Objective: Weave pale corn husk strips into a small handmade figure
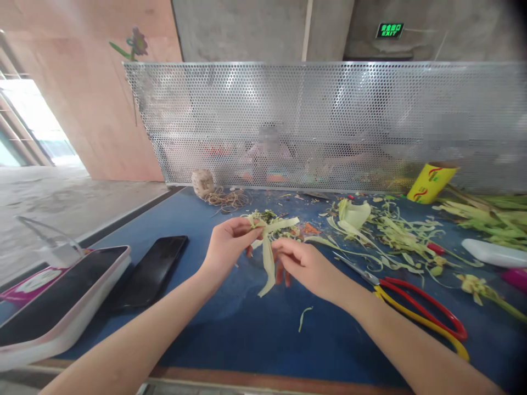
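Note:
Two pale green strips of corn husk (268,263) cross each other above the blue table, one pointing right and one hanging down. My left hand (230,238) pinches them between thumb and forefinger where they meet. On the other side, my right hand (302,263) has its fingers curled against the hanging strip, its fingertips partly hidden behind the husk. Beyond my hands lies a small heap of green scraps with an orange bit (311,229). Scissors (370,278) with red and yellow handles lie open by my right forearm.
A black phone (150,271) and a larger white-cased device (61,299) lie left. Twine (226,198) trails from a pale spool (202,182). Husk shreds (395,236), a yellow container (431,182) and a white-handled tool (494,253) are right. A perforated metal screen (329,120) closes off the back.

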A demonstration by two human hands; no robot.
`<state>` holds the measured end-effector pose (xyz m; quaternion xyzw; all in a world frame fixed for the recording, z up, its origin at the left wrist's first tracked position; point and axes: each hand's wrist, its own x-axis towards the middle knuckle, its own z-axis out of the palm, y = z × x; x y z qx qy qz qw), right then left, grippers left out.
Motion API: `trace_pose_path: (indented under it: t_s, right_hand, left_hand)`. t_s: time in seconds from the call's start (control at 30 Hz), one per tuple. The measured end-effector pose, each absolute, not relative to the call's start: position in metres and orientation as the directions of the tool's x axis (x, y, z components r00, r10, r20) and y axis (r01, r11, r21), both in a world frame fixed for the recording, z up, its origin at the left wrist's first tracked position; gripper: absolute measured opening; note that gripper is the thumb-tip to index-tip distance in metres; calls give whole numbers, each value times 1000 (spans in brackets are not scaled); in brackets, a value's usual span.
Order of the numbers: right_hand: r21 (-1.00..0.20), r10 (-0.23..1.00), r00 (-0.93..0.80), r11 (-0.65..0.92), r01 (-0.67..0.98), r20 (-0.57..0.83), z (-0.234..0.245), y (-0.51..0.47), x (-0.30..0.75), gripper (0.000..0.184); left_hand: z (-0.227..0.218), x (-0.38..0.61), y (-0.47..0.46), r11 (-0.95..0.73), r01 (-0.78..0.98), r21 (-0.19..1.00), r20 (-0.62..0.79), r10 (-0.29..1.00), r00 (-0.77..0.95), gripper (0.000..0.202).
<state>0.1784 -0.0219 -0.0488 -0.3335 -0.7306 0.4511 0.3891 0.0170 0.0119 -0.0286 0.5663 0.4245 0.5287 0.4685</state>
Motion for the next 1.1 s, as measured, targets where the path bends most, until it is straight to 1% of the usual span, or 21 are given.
trace_pose_path:
  t_s: [0.07, 0.13, 0.23, 0.3, 0.37, 0.47, 0.53, 0.57, 0.63, 0.67, 0.7, 0.8, 0.87, 0.93, 1.0, 1.1]
  right_hand:
    - [-891, 853, -409, 422, 169, 326, -52, -22, 178, 15]
    - [-885, 878, -328, 424, 191, 350, -55, -20, 178, 12]
    - [-898, 913, -260, 375, 230, 315, -56, -18, 179, 8]
    - [-875, 924, -219, 369, 312, 312, -53, -18, 181, 14]
    - [-788, 908, -133, 412, 457, 398, -49, -18, 184, 22]
    - [-580, 800, -57, 480, 658, 597, -43, -17, 189, 24]
    - [-461, 726, -83, 516, 722, 683, -39, -15, 192, 19]
    - [-415, 702, -109, 531, 739, 704, -38, -14, 193, 17]
    - [-379, 691, -153, 551, 744, 706, -36, -12, 195, 14]
    - [-402, 710, -168, 559, 725, 684, -36, -11, 195, 13]
    - [-457, 743, -179, 563, 689, 645, -37, -10, 195, 14]
    - [-693, 854, -200, 509, 510, 480, -40, -7, 194, 19]
    - [-801, 896, -209, 444, 403, 391, -44, -6, 192, 21]
    - [-855, 914, -221, 398, 331, 340, -46, -5, 190, 23]
    - [-881, 924, -226, 366, 299, 308, -47, -6, 188, 24]
    - [-879, 934, -225, 340, 335, 276, -45, -7, 190, 26]
  left_hand:
    - [-30, 19, 9, -191, 16, 981, 188, 976, 108, 13]
    - [-31, 22, 6, -182, 35, 983, 175, 972, 156, 13]
    - [-32, 25, 3, -191, 46, 980, 175, 954, 242, 13]
    - [-35, 25, 3, -202, 53, 978, 178, 938, 299, 13]
    - [-37, 25, 3, -214, 73, 974, 174, 917, 360, 15]
    - [-39, 25, 3, -228, 115, 967, 159, 890, 427, 15]
    - [-40, 25, 3, -221, 122, 968, 146, 884, 444, 16]
    - [-40, 25, 3, -211, 113, 971, 139, 881, 453, 16]
    - [-39, 25, 4, -185, 80, 979, 125, 868, 480, 15]
    - [-39, 24, 4, -170, 56, 984, 121, 862, 493, 15]
    - [-39, 24, 4, -152, 30, 988, 117, 856, 504, 15]
    - [-38, 23, 3, -102, -51, 993, 114, 849, 515, 16]
    - [-38, 24, 2, -97, -68, 993, 118, 853, 509, 17]
    - [-38, 25, 2, -121, -36, 992, 123, 861, 494, 18]
    - [-39, 26, 2, -154, 17, 988, 127, 872, 473, 18]
    - [-40, 26, 4, -183, 60, 981, 139, 890, 433, 17]
